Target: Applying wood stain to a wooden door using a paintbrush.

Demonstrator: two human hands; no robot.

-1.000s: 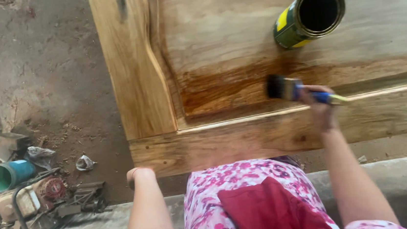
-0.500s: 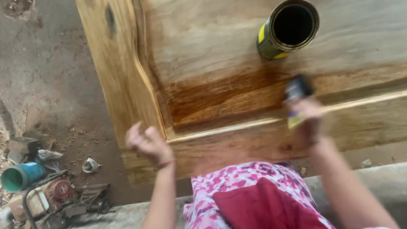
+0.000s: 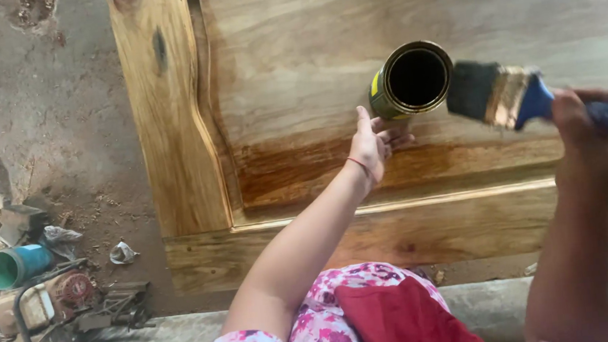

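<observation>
2 hands (image 3: 373, 145), 1 can (image 3: 410, 80), 1 brush (image 3: 504, 98), 1 wooden panel (image 3: 294, 62)

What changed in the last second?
The left hand rose from the near edge and reached up to the can. The right hand lifted the brush off the stained panel, up beside the can's mouth. The right hand's grip on the brush is unchanged, and the can stayed put.

The left arm stretches forward toward one o'clock, its hand (image 3: 373, 143) open with fingers spread and a thin band at the wrist. The right forearm rises at the right edge toward twelve o'clock, its hand (image 3: 593, 140) clenched in a fist (slightly blurred).
</observation>
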